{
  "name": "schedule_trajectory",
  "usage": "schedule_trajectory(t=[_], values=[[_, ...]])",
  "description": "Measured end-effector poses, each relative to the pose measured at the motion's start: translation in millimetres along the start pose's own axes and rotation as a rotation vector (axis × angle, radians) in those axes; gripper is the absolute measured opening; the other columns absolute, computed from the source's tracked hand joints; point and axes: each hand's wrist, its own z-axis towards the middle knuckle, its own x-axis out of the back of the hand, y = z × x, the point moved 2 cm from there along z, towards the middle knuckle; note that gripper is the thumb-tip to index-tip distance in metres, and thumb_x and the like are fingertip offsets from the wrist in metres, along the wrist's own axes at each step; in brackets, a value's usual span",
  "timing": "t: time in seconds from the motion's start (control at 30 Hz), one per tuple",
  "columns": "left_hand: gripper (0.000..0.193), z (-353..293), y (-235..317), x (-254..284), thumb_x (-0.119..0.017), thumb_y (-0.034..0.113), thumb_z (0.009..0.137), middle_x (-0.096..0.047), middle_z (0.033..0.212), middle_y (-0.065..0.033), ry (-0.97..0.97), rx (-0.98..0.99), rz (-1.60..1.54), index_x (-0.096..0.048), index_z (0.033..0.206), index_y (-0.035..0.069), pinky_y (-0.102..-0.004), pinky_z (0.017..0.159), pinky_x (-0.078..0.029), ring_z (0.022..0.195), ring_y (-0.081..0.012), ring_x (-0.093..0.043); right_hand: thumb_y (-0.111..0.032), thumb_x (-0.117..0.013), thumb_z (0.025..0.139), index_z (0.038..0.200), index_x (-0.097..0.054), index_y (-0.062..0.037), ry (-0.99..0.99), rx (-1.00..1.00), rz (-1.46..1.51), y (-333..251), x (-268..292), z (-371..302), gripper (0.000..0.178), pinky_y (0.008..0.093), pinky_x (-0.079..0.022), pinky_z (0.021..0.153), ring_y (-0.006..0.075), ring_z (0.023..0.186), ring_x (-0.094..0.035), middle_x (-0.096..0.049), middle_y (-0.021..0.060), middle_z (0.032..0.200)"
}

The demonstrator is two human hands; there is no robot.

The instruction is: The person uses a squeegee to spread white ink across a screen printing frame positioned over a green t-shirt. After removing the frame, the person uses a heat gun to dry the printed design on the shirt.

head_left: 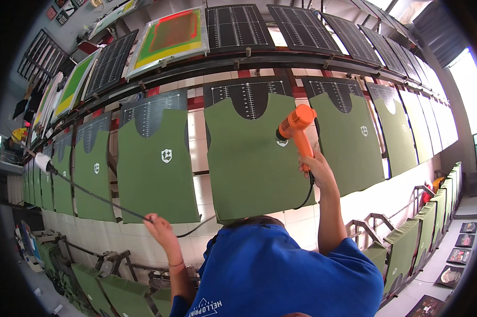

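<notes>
My right hand (319, 168) is wrapped round the handle of an orange heat gun (300, 129). Its dark nozzle points left and down, over a small white shield print on a green shirt panel (249, 174). The nozzle hides part of that print. This panel lies flat on a black board with white ruler marks (228, 91). At the lower left, my left hand (159, 230) pinches the gun's black cable (98, 196), which runs up to a white plug connector (44, 162) and loops back towards the gun.
More green panels with shield prints (156, 174) line both sides on dark boards. Behind the metal rail (249, 53) stand black ruled boards (238, 26) and a framed printing screen (167, 39). Another row of green panels (405, 238) sits on metal brackets at the lower right.
</notes>
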Motion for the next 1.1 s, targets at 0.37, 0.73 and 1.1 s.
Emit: schedule_trajectory(t=[0.37,0.73,1.1], values=[[0.02,54.1,-142.7,19.2,-0.038,0.02,0.109,-0.041,0.077,-0.0027,0.119,-0.155,0.438,-0.044,0.107,0.001,-0.0299,0.06,-0.038,0.065,-0.0125,-0.04,-0.017,-0.064,0.088,0.107,-0.059,-0.0003,0.016,0.049,-0.056,-4.8,-8.2,18.0,0.027,0.0248,-0.042,0.051,0.0092,0.063,-0.057,-0.056,0.0007,0.072],[0.021,73.8,-169.4,15.3,-0.042,0.022,0.105,-0.068,0.102,-0.0214,0.234,-0.183,0.943,-0.049,0.11,0.003,-0.0504,0.075,-0.05,0.092,-0.0421,-0.067,-0.017,-0.063,0.088,0.101,-0.057,-0.0016,0.07,0.048,-0.019,-4.6,-20.8,15.4,0.021,0.0249,-0.042,0.052,0.0095,0.063,-0.057,-0.056,0.0013,0.073],[0.021,73.3,-164.9,13.9,-0.052,0.021,0.099,-0.071,0.095,-0.0167,0.239,-0.156,0.932,-0.05,0.109,0.003,-0.0484,0.072,-0.052,0.085,-0.0378,-0.069,-0.017,-0.062,0.087,0.096,-0.056,-0.003,0.071,-0.009,0.007,-6.9,-20.2,9.8,0.018,0.0259,-0.042,0.052,0.0092,0.062,-0.056,-0.057,0.0017,0.072]])
